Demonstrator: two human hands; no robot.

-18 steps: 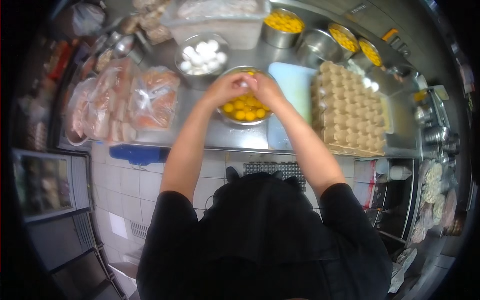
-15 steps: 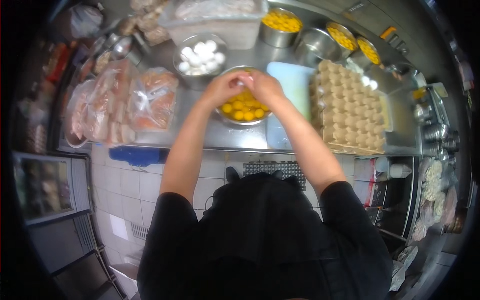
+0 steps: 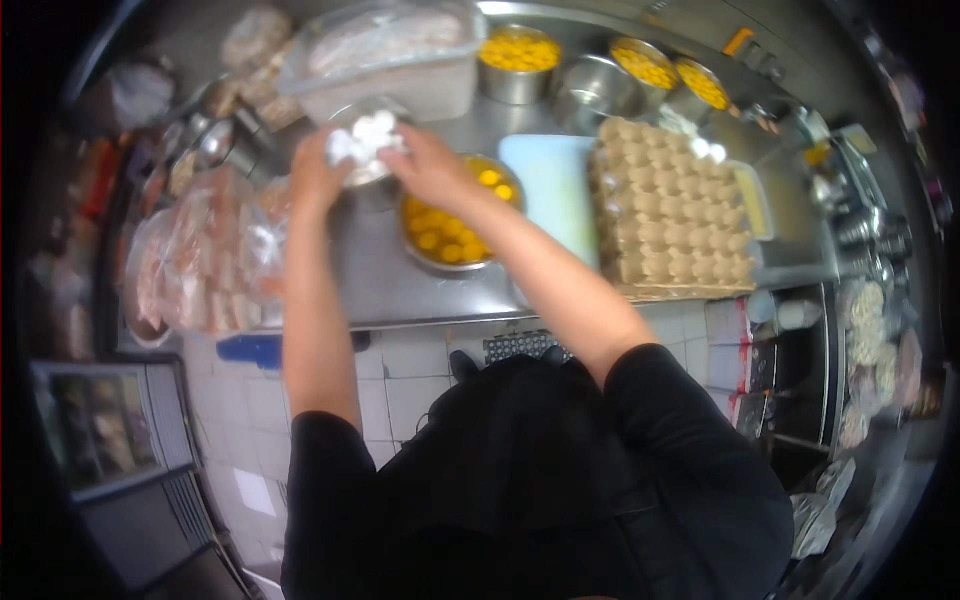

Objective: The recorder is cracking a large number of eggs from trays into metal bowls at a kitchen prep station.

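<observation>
Both hands up at a steel bowl of white eggshells [image 3: 368,140], far left of centre on the stainless counter [image 3: 380,280]. Left hand [image 3: 318,172] on the bowl's left edge, right hand [image 3: 428,165] on its right, a pale shell piece seemingly between them; too blurred to tell whether either hand is closed on a shell or merely resting on the bowl. Shells white, broken, piled in a loose heap, glossy under the light. Just beside and nearer, under the right wrist, one wide steel bowl of yolks [image 3: 455,225], bright yellow-orange, round and whole, well over a dozen, exact count unclear. One pale blue cutting board [image 3: 552,190] to its right, then one stack of brown cardboard egg trays [image 3: 672,215], top tray seemingly empty of eggs. Along the back, three round steel tubs of yellow yolks [image 3: 518,52] and one empty steel pot [image 3: 590,88] among them. One clear plastic lidded tub [image 3: 385,55] behind the shell bowl. Several clear bags of pinkish meat [image 3: 195,260] at the left, number uncertain.
</observation>
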